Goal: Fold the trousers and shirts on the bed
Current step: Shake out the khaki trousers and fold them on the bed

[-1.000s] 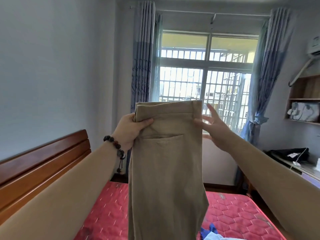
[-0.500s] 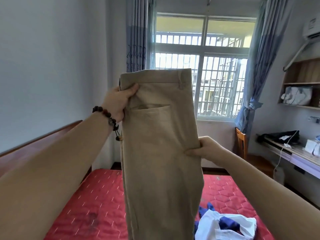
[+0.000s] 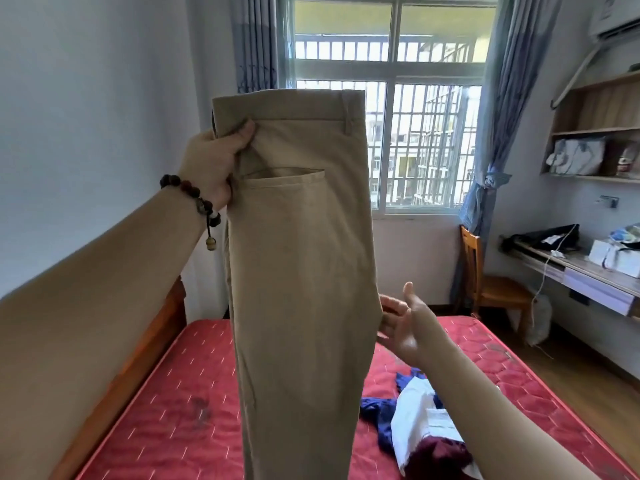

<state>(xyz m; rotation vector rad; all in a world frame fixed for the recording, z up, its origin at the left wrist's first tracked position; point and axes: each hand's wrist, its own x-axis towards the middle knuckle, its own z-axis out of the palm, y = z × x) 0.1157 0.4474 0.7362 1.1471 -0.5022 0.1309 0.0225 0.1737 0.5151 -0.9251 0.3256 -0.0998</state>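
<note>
You're mid-fold: left hand (image 3: 211,168) pinches the khaki trousers (image 3: 298,271) at the waistband, hanging above the bed (image 3: 173,420), right hand (image 3: 405,323) spread, holding nothing, beside the seam; next, catch the legs.

Red quilted bed (image 3: 180,403) carrying a heap of clothes

A crumpled pile of shirts (image 3: 420,429), white, navy and maroon, is lying directly on the mattress at the near right, while a dark stain (image 3: 200,412) is showing on the bare quilting towards the left.
</note>
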